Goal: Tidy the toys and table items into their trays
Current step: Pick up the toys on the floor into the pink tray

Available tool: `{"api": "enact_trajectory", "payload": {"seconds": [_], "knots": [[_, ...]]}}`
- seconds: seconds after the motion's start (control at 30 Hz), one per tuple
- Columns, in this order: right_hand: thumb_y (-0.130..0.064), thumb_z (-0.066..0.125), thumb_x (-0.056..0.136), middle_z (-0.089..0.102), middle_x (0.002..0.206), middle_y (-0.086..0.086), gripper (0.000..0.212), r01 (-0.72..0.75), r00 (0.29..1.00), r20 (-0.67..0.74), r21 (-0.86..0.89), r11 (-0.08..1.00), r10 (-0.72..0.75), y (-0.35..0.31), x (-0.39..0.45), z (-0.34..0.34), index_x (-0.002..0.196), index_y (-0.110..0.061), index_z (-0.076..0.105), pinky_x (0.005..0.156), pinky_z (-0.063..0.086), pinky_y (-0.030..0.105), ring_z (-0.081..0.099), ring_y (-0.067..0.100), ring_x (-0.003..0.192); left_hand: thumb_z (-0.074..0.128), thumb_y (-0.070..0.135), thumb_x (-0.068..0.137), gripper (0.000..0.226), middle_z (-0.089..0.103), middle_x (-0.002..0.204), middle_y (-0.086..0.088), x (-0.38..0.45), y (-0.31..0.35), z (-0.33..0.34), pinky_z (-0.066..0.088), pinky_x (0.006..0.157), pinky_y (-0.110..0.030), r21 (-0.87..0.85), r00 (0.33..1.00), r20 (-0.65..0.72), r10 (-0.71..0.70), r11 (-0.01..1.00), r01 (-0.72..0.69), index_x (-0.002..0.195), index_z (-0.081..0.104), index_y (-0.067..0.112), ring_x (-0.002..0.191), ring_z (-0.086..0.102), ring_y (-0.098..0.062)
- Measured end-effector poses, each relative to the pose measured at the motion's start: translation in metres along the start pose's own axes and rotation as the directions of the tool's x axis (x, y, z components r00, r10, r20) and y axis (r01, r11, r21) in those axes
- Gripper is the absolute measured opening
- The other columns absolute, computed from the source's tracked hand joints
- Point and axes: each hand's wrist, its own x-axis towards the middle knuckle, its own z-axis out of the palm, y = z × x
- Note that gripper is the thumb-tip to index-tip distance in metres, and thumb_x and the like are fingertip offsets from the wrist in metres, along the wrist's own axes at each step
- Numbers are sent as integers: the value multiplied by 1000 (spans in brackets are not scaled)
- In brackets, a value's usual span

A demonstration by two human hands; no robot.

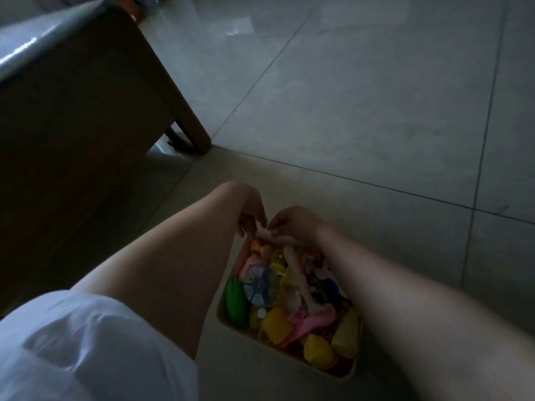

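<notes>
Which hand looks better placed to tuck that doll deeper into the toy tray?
Probably the right hand: its curled fingers sit over the doll at the tray's far end. The left hand only nears it.

Cream tray [231,321] on the tiled floor, heaped with bright plastic toys [292,296], doll limbs among them

Dim and underexposed throughout, with soft overall blur. Pale glare on the tiled floor [220,27] at top, light entering from there. Deep shadow beneath the desk [86,91] at left. Bowed lines toward the edges.
</notes>
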Motion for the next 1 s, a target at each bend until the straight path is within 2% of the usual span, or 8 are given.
{"api": "enact_trajectory", "payload": {"seconds": [0.27, 0.43, 0.53, 0.6, 0.67, 0.73, 0.8, 1.0], "knots": [[-38, 59, 91, 64, 124, 8, 40, -162, 976, 91, -297, 941, 196, 26, -15, -12, 119, -10, 67, 87, 46, 28, 59, 25, 114, 48, 28, 100, 50, 56, 133, -15, -6, 24, 25, 47, 97, -39, 435, 987, -156, -47, 893, 112, 139, 41, -3, 121, 56, -29], [-29, 46, 98, 63, 109, 10, 33, -95, 960, 199, -423, 901, 195, 30, -24, -11, 113, -7, 66, 75, 40, 29, 57, 24, 93, 46, 40, 100, 67, 51, 138, -17, -2, 38, 30, 46, 94, -40, 420, 978, -179, -103, 891, 171, 145, 29, -6, 123, 53, -30], [-16, 48, 95, 64, 106, 11, 24, -110, 979, 95, -495, 862, 180, 31, -22, -5, 109, -7, 65, 71, 42, 30, 58, 24, 88, 42, 44, 100, 70, 47, 141, -18, 4, 38, 28, 44, 102, -42, 391, 981, -144, -132, 903, 179, 147, 25, -4, 126, 49, -32], [-17, 51, 94, 64, 113, 12, 24, -153, 983, 13, -498, 854, 184, 33, -21, -4, 110, -6, 64, 73, 43, 31, 61, 26, 95, 45, 36, 100, 59, 55, 132, -16, 14, 38, 26, 53, 87, -38, 289, 987, -149, -62, 952, 103, 144, 34, -2, 112, 59, -31], [-22, 54, 92, 64, 116, 13, 28, -226, 974, -74, -433, 873, 216, 36, -23, -9, 113, -6, 63, 78, 46, 32, 62, 28, 100, 49, 30, 98, 54, 54, 134, -15, 15, 41, 24, 55, 84, -37, 201, 963, -259, 78, 979, -25, 145, 38, 8, 107, 61, -30], [-25, 53, 93, 64, 117, 15, 32, -346, 931, -219, -270, 899, 293, 44, -26, -20, 115, -5, 64, 82, 48, 32, 61, 31, 108, 48, 32, 98, 55, 39, 149, -13, 14, 46, 20, 40, 104, -37, 376, 859, -417, 298, 917, -136, 148, 32, 14, 130, 46, -30], [-23, 50, 94, 64, 121, 16, 32, -458, 840, -364, -80, 885, 402, 52, -29, -33, 117, -5, 64, 86, 48, 33, 61, 32, 112, 51, 31, 96, 52, 45, 144, -12, 9, 50, 18, 41, 102, -37, 422, 789, -454, 413, 880, -217, 144, 35, 18, 127, 48, -31], [-30, 50, 95, 52, 137, 17, 59, -538, 559, -499, 389, 747, 662, 69, -31, -50, 144, -6, 29, 97, 44, 40, 53, 36, 123, 47, 39, 95, 54, 55, 132, -13, 7, 54, 18, 49, 92, -39, 307, 797, -501, 338, 930, -202, 142, 36, 15, 111, 58, -33]]}}
